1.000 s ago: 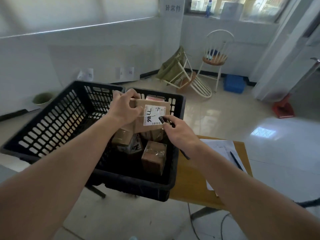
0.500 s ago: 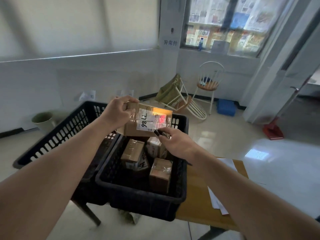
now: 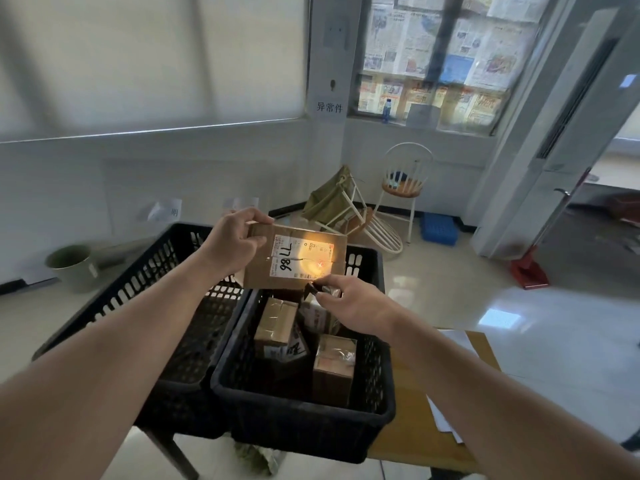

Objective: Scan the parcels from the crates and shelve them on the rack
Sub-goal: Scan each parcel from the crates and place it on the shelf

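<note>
Higher now, brown "98LL" parcel in left hand's grip, scanner pinched in right hand.

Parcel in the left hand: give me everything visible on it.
The parcel is a flat brown cardboard box, held up above the right crate with its labelled face toward the camera. A white shipping label covers most of that face, with "98 LL" handwritten in black marker; the fine print is unreadable. An orange-yellow glow lies on the label's right part, in line with the small dark scanner in the right hand. The left hand grips its left end, thumb on the front.
</note>
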Demonstrator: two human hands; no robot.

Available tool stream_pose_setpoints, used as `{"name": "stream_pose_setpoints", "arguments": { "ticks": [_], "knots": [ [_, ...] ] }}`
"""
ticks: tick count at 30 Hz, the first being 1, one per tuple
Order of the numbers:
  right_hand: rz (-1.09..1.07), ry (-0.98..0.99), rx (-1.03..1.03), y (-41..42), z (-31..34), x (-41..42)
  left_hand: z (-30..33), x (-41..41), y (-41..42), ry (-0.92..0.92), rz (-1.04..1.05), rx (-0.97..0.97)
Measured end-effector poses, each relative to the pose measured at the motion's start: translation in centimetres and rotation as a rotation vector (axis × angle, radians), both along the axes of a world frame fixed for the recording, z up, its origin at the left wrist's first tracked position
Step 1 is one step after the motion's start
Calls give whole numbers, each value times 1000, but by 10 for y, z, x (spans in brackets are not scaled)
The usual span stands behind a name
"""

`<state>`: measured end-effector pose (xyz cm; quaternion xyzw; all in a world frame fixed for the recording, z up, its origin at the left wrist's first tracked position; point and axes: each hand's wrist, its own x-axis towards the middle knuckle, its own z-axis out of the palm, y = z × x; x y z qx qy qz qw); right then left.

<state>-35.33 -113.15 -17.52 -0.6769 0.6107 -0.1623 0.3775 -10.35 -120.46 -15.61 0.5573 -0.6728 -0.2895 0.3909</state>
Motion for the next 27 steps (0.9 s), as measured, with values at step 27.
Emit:
{"name": "stream_pose_setpoints", "arguments": {
  "ticks": [27],
  "knots": [
    [61, 128, 8, 14, -2, 42, -5, 21, -10, -41, 2, 24]
  ]
}}
